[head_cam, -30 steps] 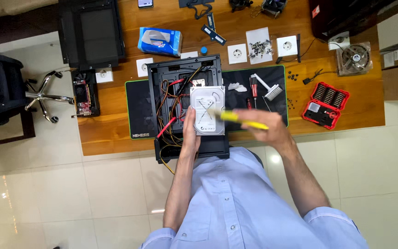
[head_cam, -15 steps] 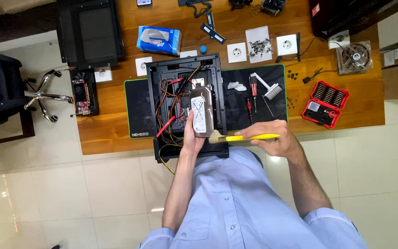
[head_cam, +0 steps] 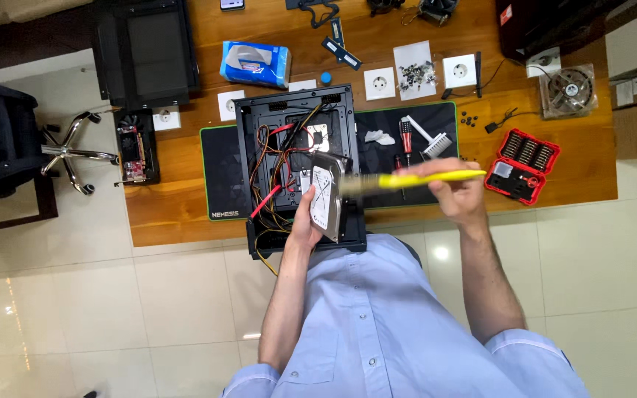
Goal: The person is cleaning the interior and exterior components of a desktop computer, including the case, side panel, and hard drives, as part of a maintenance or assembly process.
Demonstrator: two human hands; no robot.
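Left hand holds a grey metal hard drive up on edge over the open black computer case, fingers wrapped round its lower end, grip pinching the drive so one flat face tilts toward the right hand. Right hand is closed round the yellow plastic handle of a brush, held level with the bristle end pointing left and meeting the drive's upper edge; bristles are blurred, so contact is likely but not certain. Holding the drive above the case rather than flat on the desk leaves both its faces reachable. The case lies on its side on a black desk mat with green trim, opening up, red, yellow and black wires loose inside. Right of the case on the mat: a red-handled screwdriver, a small white brush, a crumpled white wipe, all near the right hand. Farther right, an open red bit-set box at the wooden desk edge. Far side: a blue tissue pack, a white sheet with loose screws, a round case fan. A black office chair stands on the tiled floor, left.
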